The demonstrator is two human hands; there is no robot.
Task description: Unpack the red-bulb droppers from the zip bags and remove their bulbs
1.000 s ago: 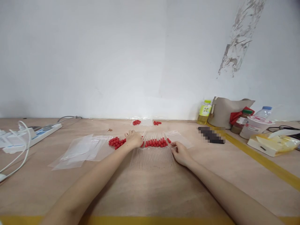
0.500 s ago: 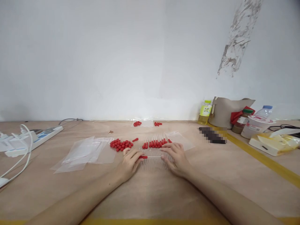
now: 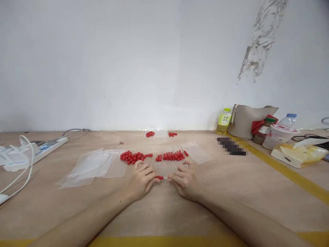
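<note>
My left hand (image 3: 144, 179) is closed on a red rubber bulb (image 3: 159, 177), whose end points right. My right hand (image 3: 185, 179) pinches a thin clear dropper tube (image 3: 166, 178); it meets the bulb's open end, though how far it sits inside I cannot tell. Just behind the fingers lies a row of loose clear tubes (image 3: 164, 168). Beyond that row, droppers with red bulbs (image 3: 173, 156) lie side by side, tubes pointing to the wall. A heap of loose red bulbs (image 3: 132, 157) rests behind my left hand.
Clear plastic bags (image 3: 88, 166) lie at left, another bag (image 3: 199, 152) at right. Small red bulbs (image 3: 150, 134) lie by the wall. A power strip (image 3: 38, 154) stands far left. To the right are a blurred dark object (image 3: 231, 146), a drink bottle (image 3: 224, 121) and a tissue pack (image 3: 299, 152).
Both hands have come nearer to me and closer together. My right hand, fingers spread over the tubes before, now pinches the tube close to the red bulb.
</note>
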